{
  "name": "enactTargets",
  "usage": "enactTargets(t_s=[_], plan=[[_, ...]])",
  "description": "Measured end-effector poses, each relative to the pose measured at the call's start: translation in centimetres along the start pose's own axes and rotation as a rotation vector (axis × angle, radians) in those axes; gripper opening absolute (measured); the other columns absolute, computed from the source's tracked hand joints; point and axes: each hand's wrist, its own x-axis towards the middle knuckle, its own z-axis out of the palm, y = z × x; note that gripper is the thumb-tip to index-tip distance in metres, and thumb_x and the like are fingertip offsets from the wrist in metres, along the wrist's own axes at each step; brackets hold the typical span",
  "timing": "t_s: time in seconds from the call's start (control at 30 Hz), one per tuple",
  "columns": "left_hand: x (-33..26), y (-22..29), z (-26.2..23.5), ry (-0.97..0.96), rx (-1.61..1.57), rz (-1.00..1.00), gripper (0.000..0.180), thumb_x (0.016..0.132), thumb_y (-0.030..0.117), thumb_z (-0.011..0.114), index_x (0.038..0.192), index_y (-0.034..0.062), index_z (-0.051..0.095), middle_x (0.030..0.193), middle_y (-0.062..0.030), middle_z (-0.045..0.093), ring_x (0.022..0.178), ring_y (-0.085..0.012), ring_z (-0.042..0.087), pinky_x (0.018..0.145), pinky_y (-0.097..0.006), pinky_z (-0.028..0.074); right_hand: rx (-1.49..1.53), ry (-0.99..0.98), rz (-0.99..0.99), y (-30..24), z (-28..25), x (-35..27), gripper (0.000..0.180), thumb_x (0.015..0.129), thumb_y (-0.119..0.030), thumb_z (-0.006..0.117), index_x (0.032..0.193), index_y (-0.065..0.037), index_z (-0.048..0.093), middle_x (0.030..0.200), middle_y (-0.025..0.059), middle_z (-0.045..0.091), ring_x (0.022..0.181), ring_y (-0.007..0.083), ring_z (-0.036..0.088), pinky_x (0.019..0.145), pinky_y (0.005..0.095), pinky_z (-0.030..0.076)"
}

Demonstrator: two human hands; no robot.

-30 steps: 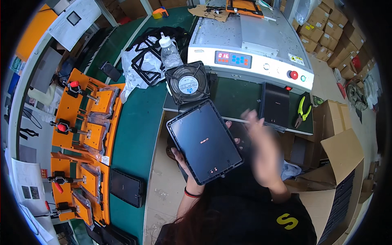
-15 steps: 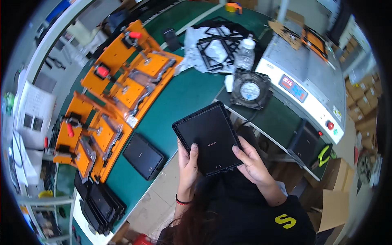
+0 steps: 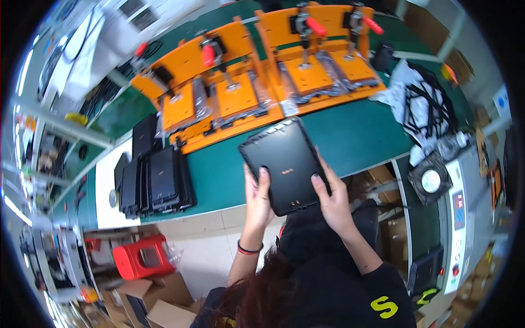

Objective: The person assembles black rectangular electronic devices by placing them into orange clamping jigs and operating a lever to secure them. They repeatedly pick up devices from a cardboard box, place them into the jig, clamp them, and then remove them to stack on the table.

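A flat black rectangular casing panel (image 3: 284, 167) is held in front of me above the near table edge, tilted, with a notched rim and small marks on its face. My left hand (image 3: 258, 197) grips its left edge, thumb on the face. On the right edge my right hand (image 3: 332, 199) holds it the same way; the fingers beneath are hidden. Beyond the panel stands an orange clamping fixture (image 3: 235, 98) with red-handled toggle clamps (image 3: 209, 54) and clear film at its pads. Left of my hands, several similar black panels (image 3: 164, 177) are stacked on the table.
The green table (image 3: 213, 183) runs across in front of me. At right are black frames on white plastic (image 3: 418, 98), a fan (image 3: 429, 177), a clear bottle (image 3: 451, 145) and a machine with a display (image 3: 458, 210). A red stool (image 3: 143, 257) and cardboard boxes (image 3: 156, 298) stand below left.
My view has swung left, bringing the stacked panels and red stool further in. Both hands still hold a panel. The panel lying alone on the table before no longer shows there.
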Motion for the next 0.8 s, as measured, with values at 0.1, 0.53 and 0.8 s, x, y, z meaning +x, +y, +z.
enactTargets(t_s=[0.1,0.53,0.8], plan=[[1.4,2.9,-4.8,0.091,-0.152,-0.079,0.048,0.097,0.026,0.047,0.138,0.01,0.028,0.125,-0.0095,0.05,0.11,-0.0185,0.053,0.09,-0.034,0.049,-0.156,-0.197,-0.216,1.6,4.0,-2.2,0.054,0.085,-0.011,0.062,0.135,-0.003,0.043,0.122,0.0217,0.054,0.109,0.0344,0.055,0.092,0.0335,0.044],[11.4,11.5,-19.8,0.109,-0.097,-0.429,0.023,0.093,0.016,0.048,0.102,-0.003,0.057,0.098,-0.0155,0.064,0.089,-0.0264,0.064,0.083,-0.035,0.054,0.114,-0.245,-0.339,4.7,23.1,5.3,0.023,0.089,-0.003,0.056,0.111,0.0,0.061,0.078,0.0162,0.066,0.069,0.0209,0.067,0.063,0.0304,0.052],[5.7,15.4,-15.0,0.202,0.229,-0.221,0.061,0.089,0.028,0.059,0.131,-0.0084,0.034,0.141,-0.0237,0.029,0.135,-0.0278,0.023,0.11,-0.042,0.022,-0.085,-0.176,-0.349,8.2,28.4,13.4,0.02,0.085,-0.008,0.06,0.102,0.002,0.063,0.075,0.0218,0.064,0.07,0.0346,0.064,0.063,0.0411,0.052]])
